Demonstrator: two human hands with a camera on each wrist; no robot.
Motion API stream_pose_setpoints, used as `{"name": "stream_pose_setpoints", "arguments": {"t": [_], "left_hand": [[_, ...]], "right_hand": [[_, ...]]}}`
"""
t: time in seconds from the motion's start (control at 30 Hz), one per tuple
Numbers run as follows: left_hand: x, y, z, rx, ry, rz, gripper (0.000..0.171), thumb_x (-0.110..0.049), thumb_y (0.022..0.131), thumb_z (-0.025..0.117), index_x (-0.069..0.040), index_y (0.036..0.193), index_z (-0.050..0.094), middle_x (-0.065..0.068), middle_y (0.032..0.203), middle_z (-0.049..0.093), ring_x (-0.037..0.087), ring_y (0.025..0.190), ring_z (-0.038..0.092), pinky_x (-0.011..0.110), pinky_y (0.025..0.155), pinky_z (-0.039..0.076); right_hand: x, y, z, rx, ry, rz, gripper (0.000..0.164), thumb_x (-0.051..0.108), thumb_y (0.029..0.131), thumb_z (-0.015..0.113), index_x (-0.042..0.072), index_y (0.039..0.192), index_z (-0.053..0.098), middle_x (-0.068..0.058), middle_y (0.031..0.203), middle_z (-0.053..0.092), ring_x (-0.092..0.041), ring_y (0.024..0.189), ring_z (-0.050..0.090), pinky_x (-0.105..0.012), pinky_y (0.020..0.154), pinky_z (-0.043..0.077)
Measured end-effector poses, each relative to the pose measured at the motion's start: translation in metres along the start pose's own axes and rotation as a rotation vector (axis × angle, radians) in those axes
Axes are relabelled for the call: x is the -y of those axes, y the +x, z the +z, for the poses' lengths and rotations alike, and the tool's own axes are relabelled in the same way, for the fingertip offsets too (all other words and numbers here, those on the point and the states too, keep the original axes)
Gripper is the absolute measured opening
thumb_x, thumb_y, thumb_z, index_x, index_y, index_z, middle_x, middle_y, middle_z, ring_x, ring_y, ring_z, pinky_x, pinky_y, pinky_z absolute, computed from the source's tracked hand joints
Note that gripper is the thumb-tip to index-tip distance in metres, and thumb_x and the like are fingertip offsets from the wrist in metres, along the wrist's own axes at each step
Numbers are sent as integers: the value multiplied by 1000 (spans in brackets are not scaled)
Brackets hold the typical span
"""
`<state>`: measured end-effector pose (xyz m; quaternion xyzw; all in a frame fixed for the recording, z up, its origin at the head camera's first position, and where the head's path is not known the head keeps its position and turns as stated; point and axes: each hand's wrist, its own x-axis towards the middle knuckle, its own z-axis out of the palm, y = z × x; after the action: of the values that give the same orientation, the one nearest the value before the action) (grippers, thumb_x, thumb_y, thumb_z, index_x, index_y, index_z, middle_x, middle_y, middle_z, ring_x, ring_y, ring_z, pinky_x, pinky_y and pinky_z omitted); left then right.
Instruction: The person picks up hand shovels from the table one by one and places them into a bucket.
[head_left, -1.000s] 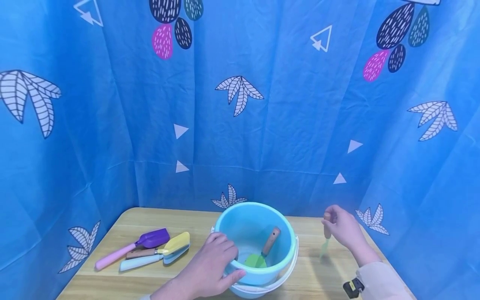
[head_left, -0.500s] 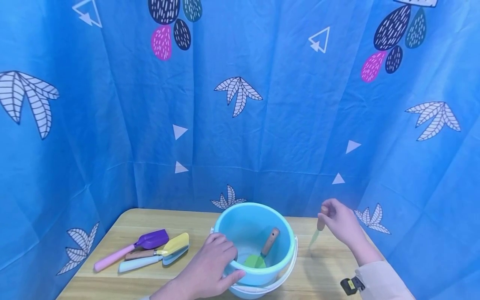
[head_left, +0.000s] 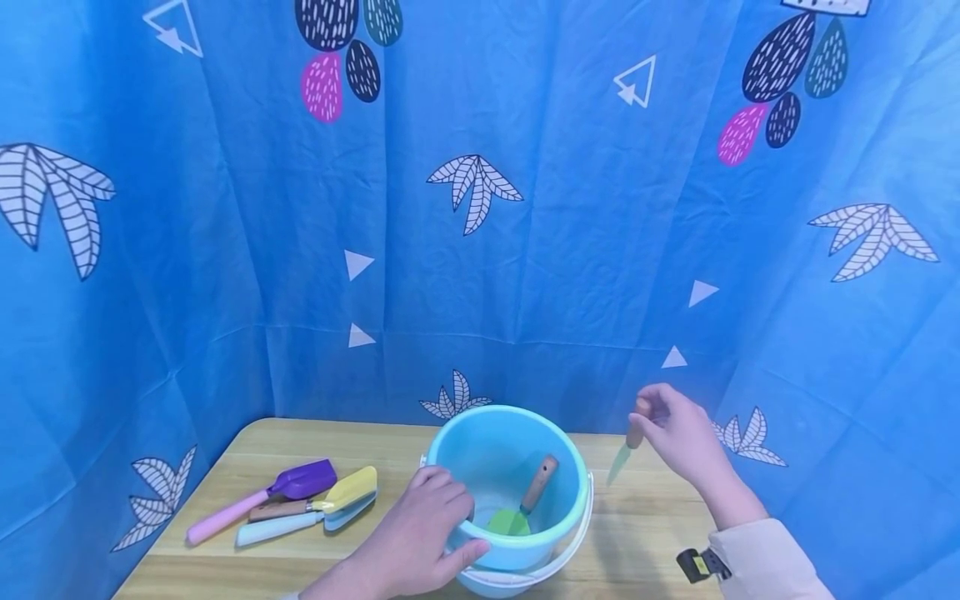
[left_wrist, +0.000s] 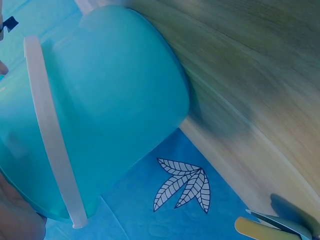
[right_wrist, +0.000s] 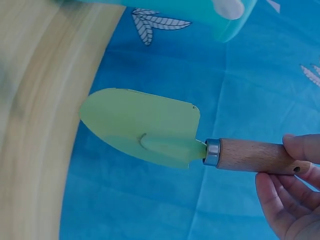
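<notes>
My left hand point(head_left: 423, 533) grips the near-left rim of a light blue bucket point(head_left: 517, 560), its thumb outside the wall. Inside the bucket leans a green tool with a wooden handle point(head_left: 540, 483); part of its green end is hidden by the rim. On the right, my right hand point(head_left: 686, 433) pinches the end of the wooden handle of a small green hand trowel point(right_wrist: 145, 127). The trowel's blade points down and toward the bucket, above the table. In the right wrist view the thumb point(right_wrist: 302, 147) lies on one side of the handle and the fingers on the other.
Left on the wooden table point(head_left: 405, 437) lie a purple shovel with a pink handle point(head_left: 225, 515), a yellow trowel point(head_left: 351, 490) and a blue one point(head_left: 281, 528) beneath it. The bucket's white handle point(head_left: 573, 550) hangs down in front. A blue patterned curtain point(head_left: 480, 283) surrounds the table.
My right hand has lifted and moved left toward the bucket with the trowel, whose blade has swung from nearly vertical to slanting left. My left hand stays on the rim.
</notes>
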<state>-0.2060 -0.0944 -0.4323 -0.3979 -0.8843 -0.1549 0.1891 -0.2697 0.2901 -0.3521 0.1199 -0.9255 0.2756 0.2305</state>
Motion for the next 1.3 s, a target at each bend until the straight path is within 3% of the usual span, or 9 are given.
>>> {"name": "stream_pose_setpoints", "arguments": {"t": [0.57,0.9,1.3], "left_hand": [[1,0,1,11,-4,-21,37,-62,100,40,-30,89,54,-19,87,48,6,96,47,43,98,38],[1,1,2,-36,-2,29,34,-58,101,43,-29,89,53,-19,86,46,6,92,45,40,94,38],[1,0,-1,-35,6,29,35,-59,101,43,-28,88,53,-19,86,47,5,93,46,41,97,38]], "right_hand": [[34,4,-19,-55,3,-80,34,11,91,74,3,122,61,-9,103,68,-32,94,70,-47,78,58],[48,4,-29,-112,7,-157,33,8,89,76,2,119,63,-8,98,67,-30,89,71,-46,78,58],[72,9,-45,-132,-9,-226,36,9,90,76,4,123,62,-4,99,66,-29,87,73,-50,79,57]]}}
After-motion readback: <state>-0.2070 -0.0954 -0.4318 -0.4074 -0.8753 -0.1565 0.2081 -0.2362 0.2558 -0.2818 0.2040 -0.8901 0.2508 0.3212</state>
